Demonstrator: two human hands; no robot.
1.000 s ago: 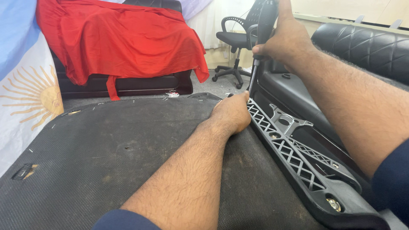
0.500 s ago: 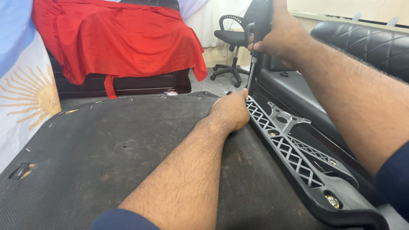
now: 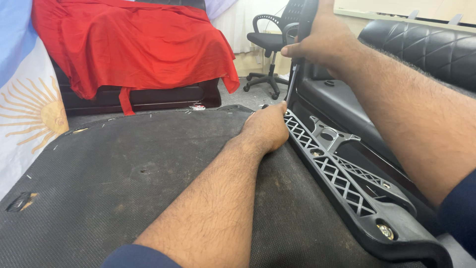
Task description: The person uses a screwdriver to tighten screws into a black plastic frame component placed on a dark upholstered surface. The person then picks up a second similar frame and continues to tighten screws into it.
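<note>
**Currently: Both Hands at the Lattice Frame Edge**

Largest in view is the dark grey fabric panel [image 3: 124,188], which lies flat and fills the lower left of the picture. Small pale specks are scattered over its far edge. Along its right edge runs the black plastic frame [image 3: 347,183], a long moulded part with a lattice of cross-ribs and a brass-coloured screw [image 3: 384,231] near its close end. Beyond the frame sits a black quilted seat [image 3: 421,47].

Behind the panel, a red cloth [image 3: 129,44] drapes over dark furniture. A pale blue and white flag with a yellow sun [image 3: 29,109] hangs at the left. A black office chair [image 3: 270,42] stands on the floor further back.

The left hand [image 3: 267,126] rests on the panel at the far end of the frame, fingers curled downward and touching the frame's edge; whether it grips anything cannot be determined from this angle.

The right hand [image 3: 322,39] is raised above that point, closed around the black handle of a screwdriver [image 3: 292,79]. The thin metal shaft points down, its tip reaching the frame just beside the left hand.
</note>
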